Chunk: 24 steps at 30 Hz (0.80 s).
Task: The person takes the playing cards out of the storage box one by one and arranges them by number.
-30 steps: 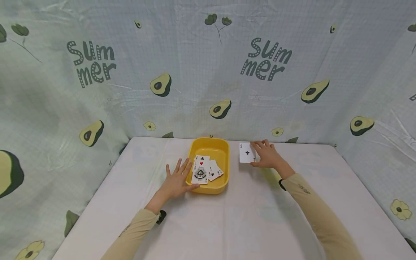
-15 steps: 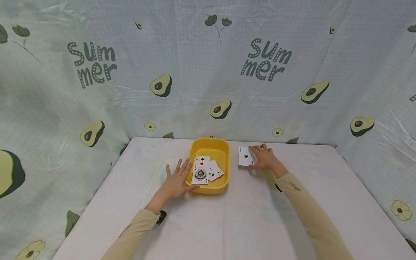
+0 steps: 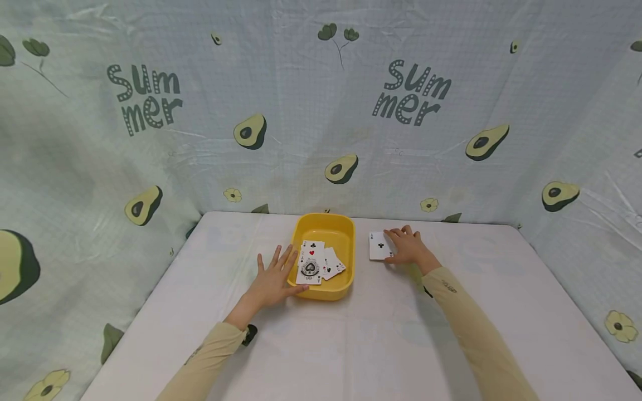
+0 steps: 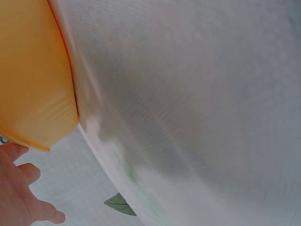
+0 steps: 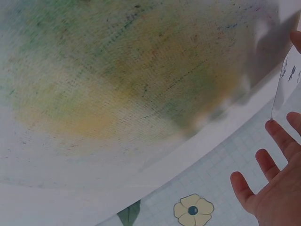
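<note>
A yellow plastic tub (image 3: 346, 287) sits on the table with several playing cards (image 3: 311, 270) lying face up inside, overlapping each other. My left hand (image 3: 271, 283) is spread beside it, fingertips right at the left rim and thumb by the near edge. In the left wrist view, fingers (image 4: 32, 172) show just beyond the tub's wall (image 4: 37, 75). To the right of the tub, my right hand (image 3: 408, 248) pinches a white playing card (image 3: 378, 248) with a black club by its long edges, thumb at the near edge. The card's right end is hidden under the hand.
A pale cloth covers the table (image 3: 321, 351). Behind and at both sides hangs a light curtain (image 3: 301, 100) printed with avocados and lettering, meeting the table's far edge just past the tub.
The right hand, with the playing card in it, has come a little nearer along the table. The left hand and the tub have stayed put.
</note>
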Motion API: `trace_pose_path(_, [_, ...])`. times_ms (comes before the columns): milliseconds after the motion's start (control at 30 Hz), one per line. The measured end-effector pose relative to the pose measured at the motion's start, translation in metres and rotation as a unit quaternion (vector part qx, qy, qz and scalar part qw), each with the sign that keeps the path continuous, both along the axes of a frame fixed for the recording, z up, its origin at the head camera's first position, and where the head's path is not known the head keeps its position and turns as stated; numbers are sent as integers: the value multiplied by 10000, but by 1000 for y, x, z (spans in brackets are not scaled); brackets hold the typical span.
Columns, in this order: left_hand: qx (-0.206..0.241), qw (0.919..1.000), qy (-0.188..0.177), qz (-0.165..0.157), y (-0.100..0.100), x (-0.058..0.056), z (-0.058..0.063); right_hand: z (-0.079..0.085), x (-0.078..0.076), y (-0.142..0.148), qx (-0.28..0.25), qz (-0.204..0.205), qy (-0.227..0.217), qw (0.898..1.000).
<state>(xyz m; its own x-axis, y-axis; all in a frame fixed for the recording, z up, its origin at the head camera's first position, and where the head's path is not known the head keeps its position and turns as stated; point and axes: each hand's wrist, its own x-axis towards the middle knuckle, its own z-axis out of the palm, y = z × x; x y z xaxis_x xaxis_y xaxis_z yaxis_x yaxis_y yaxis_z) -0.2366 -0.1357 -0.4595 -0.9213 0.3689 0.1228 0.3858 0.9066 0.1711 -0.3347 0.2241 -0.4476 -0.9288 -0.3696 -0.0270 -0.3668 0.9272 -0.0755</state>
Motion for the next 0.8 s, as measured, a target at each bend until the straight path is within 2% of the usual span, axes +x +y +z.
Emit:
trace_pose_path(467, [2,10000,-20,16,1,0,3,-9,-11,5,-134,-5,-32,9999])
trace_pose_path(800, [-19,10000,-44,21,2,-1,3,0,-3,1,197,-183,-301,9992])
